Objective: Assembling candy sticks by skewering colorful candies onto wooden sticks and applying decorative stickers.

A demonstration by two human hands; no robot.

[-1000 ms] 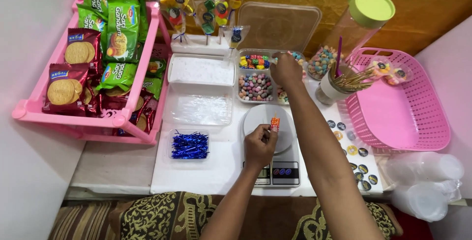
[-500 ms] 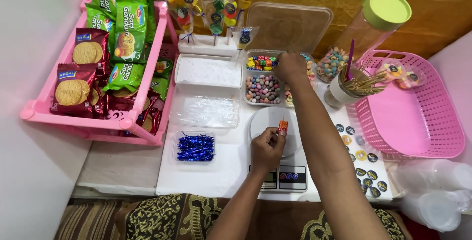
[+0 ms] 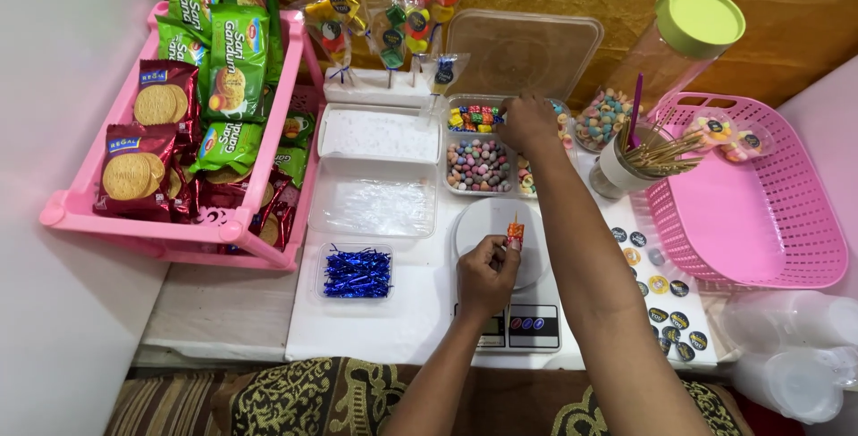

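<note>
A patterned brown-and-gold cloth (image 3: 313, 396) lies at the near edge, below a white tabletop (image 3: 402, 311). On it sits a digital kitchen scale (image 3: 509, 311) with a round white platform. Above that platform the left hand (image 3: 487, 271) pinches a small skewer of orange and red candy (image 3: 515, 232) between thumb and fingertips, holding it upright just over the scale. To the left of the scale, a small clear tub of blue metallic twist ties (image 3: 356, 272) rests on the tabletop; to the right, a sheet of round black and gold stickers (image 3: 666, 302) lies flat, with stacked clear plastic cups (image 3: 791, 356) at the far right.

Farther back, the right hand (image 3: 529, 123) reaches across the scale into a divided clear tray of assorted coloured candies (image 3: 480, 163), fingers curled down onto the sweets; whether it has hold of one cannot be told. Beside the tray stand two white foam blocks in clear trays (image 3: 375, 168), a cup of wooden skewers (image 3: 648, 155) and an empty pink basket (image 3: 751, 213). A pink rack (image 3: 179, 230) on the left carries green and red biscuit packets (image 3: 192, 96). At the back, finished candy skewers wrapped in clear bags (image 3: 384, 16) stand upright in a foam base, near a tall clear jar with a green lid (image 3: 693, 29).
</note>
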